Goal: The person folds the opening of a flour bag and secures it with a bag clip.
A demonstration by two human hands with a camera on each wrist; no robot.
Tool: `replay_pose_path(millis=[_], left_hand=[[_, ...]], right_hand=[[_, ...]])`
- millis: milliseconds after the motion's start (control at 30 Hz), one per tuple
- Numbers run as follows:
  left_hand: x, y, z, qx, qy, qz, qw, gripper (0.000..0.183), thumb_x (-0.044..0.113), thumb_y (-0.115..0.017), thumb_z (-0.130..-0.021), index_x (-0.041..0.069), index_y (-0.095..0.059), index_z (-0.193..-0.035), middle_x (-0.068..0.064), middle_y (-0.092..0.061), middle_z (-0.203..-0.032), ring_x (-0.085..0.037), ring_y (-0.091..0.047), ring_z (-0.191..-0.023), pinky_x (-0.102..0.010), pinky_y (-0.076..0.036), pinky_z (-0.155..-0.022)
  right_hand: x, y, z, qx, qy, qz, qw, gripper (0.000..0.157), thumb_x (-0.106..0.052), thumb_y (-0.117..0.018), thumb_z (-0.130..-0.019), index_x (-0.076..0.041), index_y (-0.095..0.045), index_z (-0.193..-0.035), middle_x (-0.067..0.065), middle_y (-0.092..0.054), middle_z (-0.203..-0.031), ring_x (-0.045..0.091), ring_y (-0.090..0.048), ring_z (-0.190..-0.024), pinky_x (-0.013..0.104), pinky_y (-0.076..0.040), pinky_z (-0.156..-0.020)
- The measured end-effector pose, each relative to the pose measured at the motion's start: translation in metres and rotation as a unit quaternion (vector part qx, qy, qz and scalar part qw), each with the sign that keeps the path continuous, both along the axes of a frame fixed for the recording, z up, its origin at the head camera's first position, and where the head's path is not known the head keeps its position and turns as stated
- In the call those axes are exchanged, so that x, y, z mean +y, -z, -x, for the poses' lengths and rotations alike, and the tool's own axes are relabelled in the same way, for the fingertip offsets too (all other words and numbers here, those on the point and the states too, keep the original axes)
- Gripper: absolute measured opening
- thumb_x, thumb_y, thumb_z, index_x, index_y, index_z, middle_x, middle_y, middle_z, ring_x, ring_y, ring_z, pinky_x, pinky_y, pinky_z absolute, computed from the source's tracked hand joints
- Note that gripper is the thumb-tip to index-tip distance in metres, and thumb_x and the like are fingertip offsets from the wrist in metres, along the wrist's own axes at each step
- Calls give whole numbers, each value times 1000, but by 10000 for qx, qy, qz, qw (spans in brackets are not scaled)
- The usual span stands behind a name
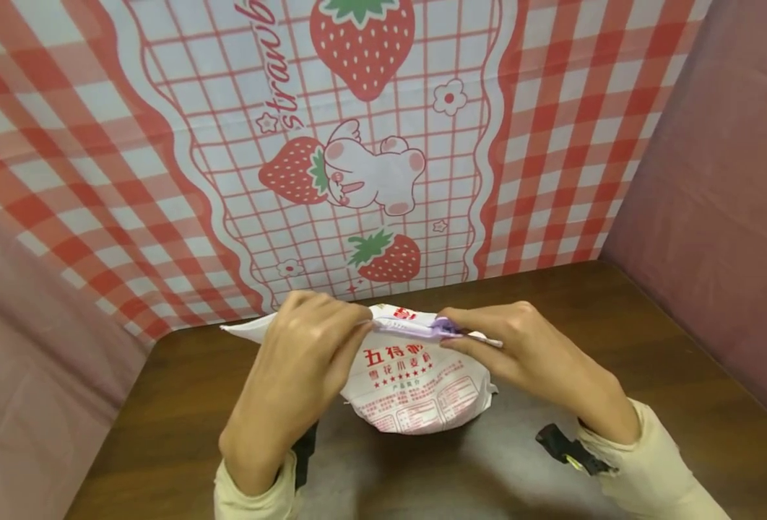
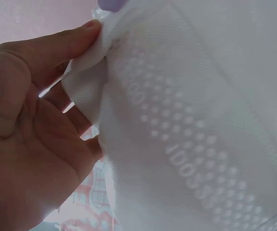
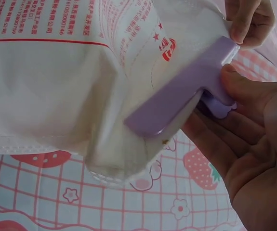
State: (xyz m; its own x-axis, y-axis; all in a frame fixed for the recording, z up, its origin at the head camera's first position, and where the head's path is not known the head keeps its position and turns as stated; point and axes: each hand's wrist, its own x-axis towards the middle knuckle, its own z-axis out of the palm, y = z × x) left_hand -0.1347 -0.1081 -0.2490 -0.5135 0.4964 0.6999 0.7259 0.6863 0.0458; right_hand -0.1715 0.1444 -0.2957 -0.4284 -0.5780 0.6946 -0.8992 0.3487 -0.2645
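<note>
A white flour bag [image 1: 416, 397] with red print stands on the table, its top edge gathered. A purple bag clip [image 3: 177, 96] lies across the top of the bag. My left hand [image 1: 305, 354] pinches the top edge left of the clip; in the left wrist view the thumb and fingers of the left hand [image 2: 27, 115] have the white bag material between them. My right hand [image 1: 526, 347] holds the clip's wider end, and in the right wrist view the right hand [image 3: 258, 139] has its thumb on it and fingers behind. Whether the clip is fastened cannot be told.
Under the bag is a dark brown wooden table [image 1: 669, 375]. A red-and-white checked cloth with strawberries [image 1: 364, 166] hangs behind it, with pink cloth [image 1: 715, 180] at both sides. Black straps [image 1: 565, 444] sit at the cuffs of the pale sleeves.
</note>
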Motion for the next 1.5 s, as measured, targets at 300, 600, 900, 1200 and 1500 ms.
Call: replay_pose_path(millis=[300, 600, 900, 1200, 1500], left_hand=[[1, 0, 1, -5, -228, -8, 9997, 9, 16, -59, -86, 12, -66, -85, 6, -64, -78, -12, -56, -74, -32, -37, -76], [2, -2, -3, -106, -354, -82, 9993, 8, 19, -61, -84, 13, -67, -84, 6, -64, -79, -11, -56, -75, -34, -36, -80], [8, -6, -13, 143, -43, -299, 9994, 9, 15, -59, -85, 11, -66, -87, 5, -64, -80, -13, -55, -79, -35, -35, -83], [25, -9, -34, 1133, 442, -658, 9904, 11, 5, -60, -79, 5, -65, -89, -4, -63, -90, -19, -55, -85, -34, -39, -78], [17, 10, -48, 1798, 1008, -334, 9780, 14, 5, -50, -85, 2, -63, -85, -5, -61, -86, -18, -56, -76, -30, -41, -70]], right_hand=[[-4, 1, 2, 32, 106, 18, 9999, 34, -6, -69, -76, -11, -62, -108, -7, -63, -97, 1, -58, -82, 13, -46, -70], [0, 1, -1, -261, 395, -106, 9988, 43, -19, -70, -77, -20, -57, -118, -10, -61, -106, 0, -58, -88, 15, -48, -71], [6, -8, -9, -134, 609, -204, 9978, 43, -21, -73, -74, -23, -59, -114, -14, -61, -103, 1, -58, -88, 10, -43, -74], [25, -1, -17, -105, 1147, -595, 9916, 54, -21, -73, -73, -21, -52, -124, -10, -57, -113, 4, -55, -96, 14, -42, -77], [51, 26, -23, -4, 1812, -1189, 9762, 70, -28, -73, -73, -24, -39, -135, -10, -49, -122, 4, -46, -110, 25, -40, -87]])
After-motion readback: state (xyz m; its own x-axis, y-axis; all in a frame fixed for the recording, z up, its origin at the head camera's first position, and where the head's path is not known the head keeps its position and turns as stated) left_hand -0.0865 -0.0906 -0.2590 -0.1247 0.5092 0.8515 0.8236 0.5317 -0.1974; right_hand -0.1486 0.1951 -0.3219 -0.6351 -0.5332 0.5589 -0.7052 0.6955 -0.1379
